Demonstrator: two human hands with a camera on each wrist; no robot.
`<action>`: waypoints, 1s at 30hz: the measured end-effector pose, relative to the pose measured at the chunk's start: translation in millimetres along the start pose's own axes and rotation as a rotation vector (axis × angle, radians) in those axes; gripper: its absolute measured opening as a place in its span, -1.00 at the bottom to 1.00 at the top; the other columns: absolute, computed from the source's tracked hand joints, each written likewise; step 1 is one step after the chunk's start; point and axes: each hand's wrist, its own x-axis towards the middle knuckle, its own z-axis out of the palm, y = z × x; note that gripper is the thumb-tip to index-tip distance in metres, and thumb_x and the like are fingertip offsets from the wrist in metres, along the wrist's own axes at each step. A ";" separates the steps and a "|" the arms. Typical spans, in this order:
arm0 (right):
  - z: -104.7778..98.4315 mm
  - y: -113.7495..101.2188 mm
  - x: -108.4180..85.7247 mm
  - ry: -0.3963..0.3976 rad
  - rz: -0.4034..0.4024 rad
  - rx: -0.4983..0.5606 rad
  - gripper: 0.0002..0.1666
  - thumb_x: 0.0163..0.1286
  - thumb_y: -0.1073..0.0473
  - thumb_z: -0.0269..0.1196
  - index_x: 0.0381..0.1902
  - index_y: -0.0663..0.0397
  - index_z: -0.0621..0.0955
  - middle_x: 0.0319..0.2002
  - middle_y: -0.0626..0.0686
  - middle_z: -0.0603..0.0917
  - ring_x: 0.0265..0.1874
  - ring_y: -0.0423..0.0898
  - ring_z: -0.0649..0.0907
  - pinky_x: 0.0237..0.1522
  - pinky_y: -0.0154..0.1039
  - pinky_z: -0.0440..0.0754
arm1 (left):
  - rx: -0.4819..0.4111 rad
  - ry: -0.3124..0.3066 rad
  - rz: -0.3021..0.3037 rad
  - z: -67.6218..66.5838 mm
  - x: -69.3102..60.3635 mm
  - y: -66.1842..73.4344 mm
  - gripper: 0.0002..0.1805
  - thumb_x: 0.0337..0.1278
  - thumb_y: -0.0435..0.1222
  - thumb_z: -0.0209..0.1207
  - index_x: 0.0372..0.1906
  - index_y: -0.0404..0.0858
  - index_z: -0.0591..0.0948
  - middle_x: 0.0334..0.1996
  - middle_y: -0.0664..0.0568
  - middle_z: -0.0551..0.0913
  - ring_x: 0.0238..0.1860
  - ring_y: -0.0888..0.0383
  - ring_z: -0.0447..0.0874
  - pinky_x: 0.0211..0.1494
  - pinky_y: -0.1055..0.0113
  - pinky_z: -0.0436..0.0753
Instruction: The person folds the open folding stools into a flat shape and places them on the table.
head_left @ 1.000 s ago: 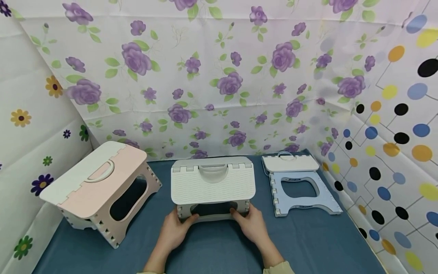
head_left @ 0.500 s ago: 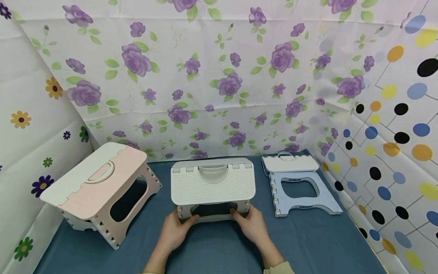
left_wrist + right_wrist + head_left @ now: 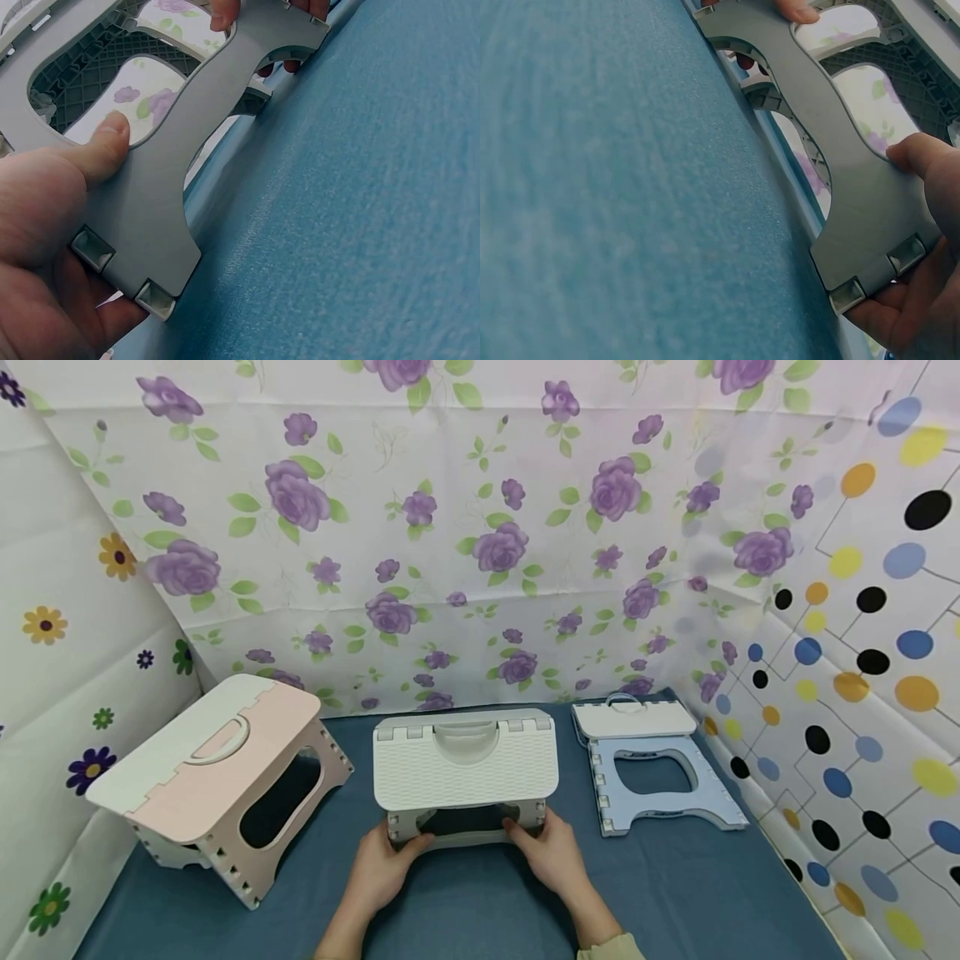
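Observation:
A grey-white folding stool point(image 3: 465, 777) stands unfolded at the middle of the blue cloth, its handle at the back edge of the top. My left hand point(image 3: 381, 867) grips the lower left of its front leg panel, thumb at the opening's edge. On the lower right of the same panel, my right hand point(image 3: 553, 860) holds on in the same way. In the left wrist view the left hand point(image 3: 52, 217) has its fingers curled behind the grey panel point(image 3: 169, 150). The right wrist view shows the right hand point(image 3: 922, 247) pinching the panel's other end point(image 3: 862, 202).
At the left stands an unfolded pink and white stool point(image 3: 240, 752). A blue and white stool point(image 3: 660, 768) lies at the right on the blue cloth point(image 3: 480, 910), its leg panel flat. Patterned sheets point(image 3: 450, 527) rise at the back and both sides.
The head view has shifted slightly. Both hands keep their hold on the middle stool, and none of the stools has visibly moved on the cloth.

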 end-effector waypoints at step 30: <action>-12.9 12.3 4.2 -0.128 -0.030 -0.013 -0.35 0.43 -0.01 0.49 0.38 0.09 0.59 0.22 0.15 0.73 0.22 0.13 0.70 0.18 0.21 0.65 | -0.009 0.007 0.030 -2.0 -0.4 -0.1 -0.42 0.27 -0.31 0.49 0.34 -0.29 0.57 0.15 -0.17 0.74 0.09 -0.06 0.78 0.05 0.00 0.74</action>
